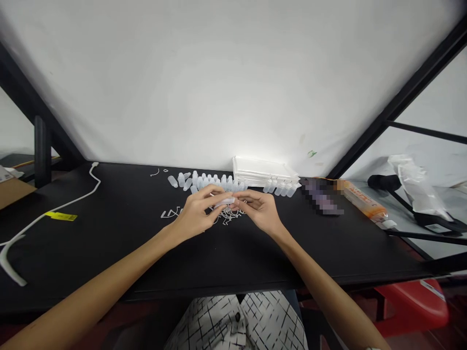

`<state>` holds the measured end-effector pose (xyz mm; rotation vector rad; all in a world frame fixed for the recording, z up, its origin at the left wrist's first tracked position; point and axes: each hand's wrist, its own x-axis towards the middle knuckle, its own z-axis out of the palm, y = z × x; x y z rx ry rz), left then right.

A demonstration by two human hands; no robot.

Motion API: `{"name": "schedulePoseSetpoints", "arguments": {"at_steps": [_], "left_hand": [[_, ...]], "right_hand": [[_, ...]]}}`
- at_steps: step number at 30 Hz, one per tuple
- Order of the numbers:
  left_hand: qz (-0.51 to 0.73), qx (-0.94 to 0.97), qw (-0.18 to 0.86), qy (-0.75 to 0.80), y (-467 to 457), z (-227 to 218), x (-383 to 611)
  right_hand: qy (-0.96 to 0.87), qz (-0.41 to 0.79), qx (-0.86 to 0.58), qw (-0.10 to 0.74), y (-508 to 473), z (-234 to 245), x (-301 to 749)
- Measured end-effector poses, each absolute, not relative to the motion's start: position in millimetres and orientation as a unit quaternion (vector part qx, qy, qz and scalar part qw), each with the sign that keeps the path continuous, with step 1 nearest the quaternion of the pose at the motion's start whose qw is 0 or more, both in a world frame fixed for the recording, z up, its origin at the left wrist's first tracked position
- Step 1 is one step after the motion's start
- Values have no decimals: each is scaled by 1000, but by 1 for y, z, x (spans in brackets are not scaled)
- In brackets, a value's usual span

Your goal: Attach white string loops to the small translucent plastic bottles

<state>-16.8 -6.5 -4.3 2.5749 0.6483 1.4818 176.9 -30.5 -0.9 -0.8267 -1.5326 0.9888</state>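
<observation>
Over the black tabletop [109, 233], left hand [195, 214] and right hand [260, 209] both pinch one small translucent plastic vial [224, 200]; many similar vials [211, 182] already lie rowed behind, white plastic offcuts [228, 217] beneath.

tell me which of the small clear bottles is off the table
The bottle pinched between left hand and right hand; the other bottles sit on the black table behind.
</observation>
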Motion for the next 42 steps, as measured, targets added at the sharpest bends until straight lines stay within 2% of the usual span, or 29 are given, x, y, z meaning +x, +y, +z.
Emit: {"name": "schedulePoseSetpoints", "arguments": {"at_steps": [4,9,13,25,38,42], "left_hand": [[438,826,174,308,-8,5,-18],[456,808,240,285,-6,5,-20],[480,807,227,258,-3,1,-19],[495,836,123,203,-5,-1,-18],[457,872,14,176,-1,-6,-21],[436,875,17,212,0,-8,-20]], "right_hand": [[-688,308,-368,544,-30,-3,179],[-711,304,-364,518,-31,-6,179],[-719,322,-365,496,-30,-7,180],[-680,389,-340,520,-34,1,178],[-630,444,-346,534,-29,-5,175],[-633,447,-348,528,-29,-4,171]]}}
